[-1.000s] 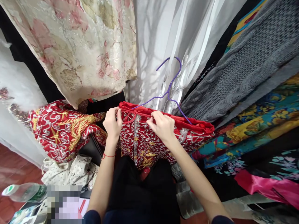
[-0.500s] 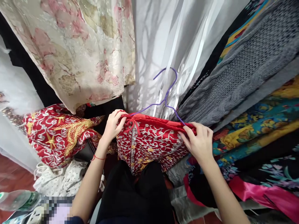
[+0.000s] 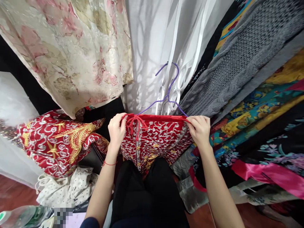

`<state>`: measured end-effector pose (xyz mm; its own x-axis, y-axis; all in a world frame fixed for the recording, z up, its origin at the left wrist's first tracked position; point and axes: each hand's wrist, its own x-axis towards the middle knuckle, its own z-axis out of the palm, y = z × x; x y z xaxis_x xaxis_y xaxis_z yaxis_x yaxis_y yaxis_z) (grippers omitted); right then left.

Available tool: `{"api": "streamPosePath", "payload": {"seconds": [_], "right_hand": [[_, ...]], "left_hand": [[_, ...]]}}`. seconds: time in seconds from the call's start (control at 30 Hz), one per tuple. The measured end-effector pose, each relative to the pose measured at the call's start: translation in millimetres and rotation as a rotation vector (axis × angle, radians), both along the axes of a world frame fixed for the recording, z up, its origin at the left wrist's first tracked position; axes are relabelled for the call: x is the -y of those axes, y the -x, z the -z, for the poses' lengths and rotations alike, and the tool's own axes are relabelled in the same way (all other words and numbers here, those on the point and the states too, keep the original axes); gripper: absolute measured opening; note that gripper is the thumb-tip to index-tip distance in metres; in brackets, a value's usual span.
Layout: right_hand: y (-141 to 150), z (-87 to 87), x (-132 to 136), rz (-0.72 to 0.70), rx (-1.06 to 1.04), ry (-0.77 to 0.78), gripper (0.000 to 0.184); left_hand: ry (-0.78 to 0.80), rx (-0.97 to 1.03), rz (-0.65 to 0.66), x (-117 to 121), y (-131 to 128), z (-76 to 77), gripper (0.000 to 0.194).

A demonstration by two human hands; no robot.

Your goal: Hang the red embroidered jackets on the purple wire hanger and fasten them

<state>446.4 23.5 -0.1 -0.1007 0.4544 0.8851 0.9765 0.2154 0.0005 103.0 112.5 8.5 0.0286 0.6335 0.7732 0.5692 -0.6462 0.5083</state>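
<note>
A red skirt-like garment [image 3: 154,139] with silver and gold embroidery hangs across my lap, its plain red waistband pulled nearly straight. My left hand [image 3: 117,129] pinches the waistband's left end, beside a tied red cord [image 3: 137,119]. At the right end, my right hand [image 3: 199,128] grips the same band between thumb and fingers. A purple wire hanger [image 3: 169,90] rises from behind the waistband, hook upward; its lower part is hidden inside or behind the cloth.
Another red and gold embroidered piece [image 3: 64,136] lies at left, above a white dotted cloth [image 3: 66,186] and a plastic bottle [image 3: 26,217]. A floral cloth [image 3: 95,57] hangs overhead. A grey knit [image 3: 228,57] and colourful garments [image 3: 251,117] crowd the right side.
My right hand has moved slightly up and left, and the waistband now lies straighter and more closed over the hanger. The view has shifted a little.
</note>
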Motion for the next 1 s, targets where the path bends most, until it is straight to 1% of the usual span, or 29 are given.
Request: {"api": "streamPosePath", "payload": {"seconds": [0.1, 0.17, 0.23, 0.3, 0.43, 0.5, 0.63, 0.77, 0.87, 0.93, 1.0], "right_hand": [[6, -12.4, -2, 0.026, -0.096, -0.062, 0.025], [11, -17.3, -5, 0.036, -0.124, -0.049, 0.025], [15, -18.1, -9, 0.033, -0.126, -0.011, 0.025], [18, -15.3, -13, 0.046, -0.137, 0.005, 0.027], [22, -4.2, -19, 0.113, -0.159, 0.042, 0.032], [25, 1.4, -19, 0.141, -0.165, 0.037, 0.035], [30, 5.6, -14, 0.18, -0.162, -0.018, 0.034], [29, 1.5, -8, 0.155, -0.115, -0.029, 0.035], [26, -2.3, -6, 0.13, -0.12, 0.011, 0.035], [26, -5.7, -3, 0.093, -0.143, 0.047, 0.031], [28, -11.2, 1, 0.038, -0.205, 0.055, 0.024]], "left_hand": [[0.071, 0.092, 0.011, -7, 0, -8.1, 0.027], [0.123, 0.109, 0.047, -12, 1, -13.1, 0.027], [0.159, 0.104, 0.104, -14, 3, -14.6, 0.027], [0.165, 0.088, 0.118, -15, 3, -11.8, 0.027], [0.096, 0.046, 0.0, -10, 0, 0.5, 0.024], [0.07, 0.038, -0.042, -6, -3, 5.1, 0.023], [0.073, 0.055, -0.079, 3, -5, 6.6, 0.021], [0.104, 0.087, -0.077, 15, -6, 3.8, 0.02], [0.1, 0.111, -0.061, 20, -4, 1.1, 0.019], [0.091, 0.129, -0.017, 21, -4, -1.9, 0.019], [0.085, 0.157, 0.059, 24, -4, -4.9, 0.019]]}}
